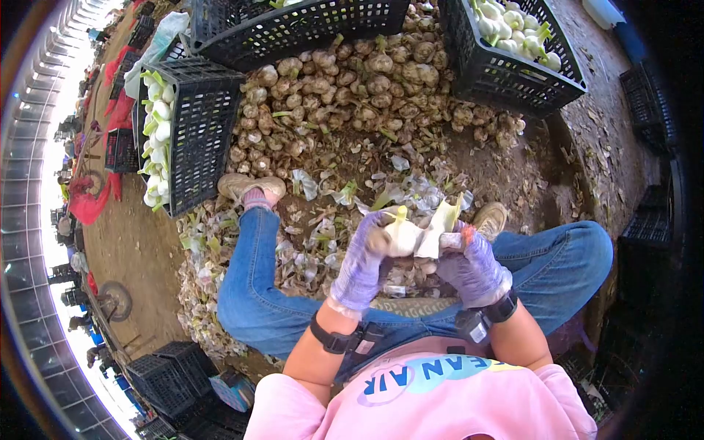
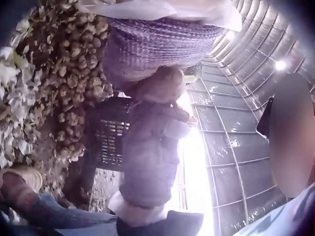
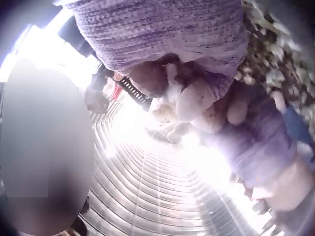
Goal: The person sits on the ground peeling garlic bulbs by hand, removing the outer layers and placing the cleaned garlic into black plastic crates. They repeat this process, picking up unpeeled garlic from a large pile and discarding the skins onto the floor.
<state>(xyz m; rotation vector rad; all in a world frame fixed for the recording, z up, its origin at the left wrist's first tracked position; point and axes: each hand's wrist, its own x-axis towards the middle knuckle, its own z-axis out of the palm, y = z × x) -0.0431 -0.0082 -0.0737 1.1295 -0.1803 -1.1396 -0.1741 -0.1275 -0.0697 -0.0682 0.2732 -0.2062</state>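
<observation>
In a purple knit fingerless-looking glove, my left hand grips a white garlic bulb with a short pale-green stem. Close beside it, my right hand, gloved alike, pinches a pale flap of garlic skin against the bulb's side. Both hands meet in front of the lap, over scattered peelings. In the left wrist view the left glove fills the top, with the right glove below. Bare fingertips of the right hand show in the right wrist view; the bulb is mostly hidden there.
A heap of unpeeled garlic lies ahead. Black crates of white garlic stand at the left and right, with another crate behind. Garlic peelings cover the ground between the shoes.
</observation>
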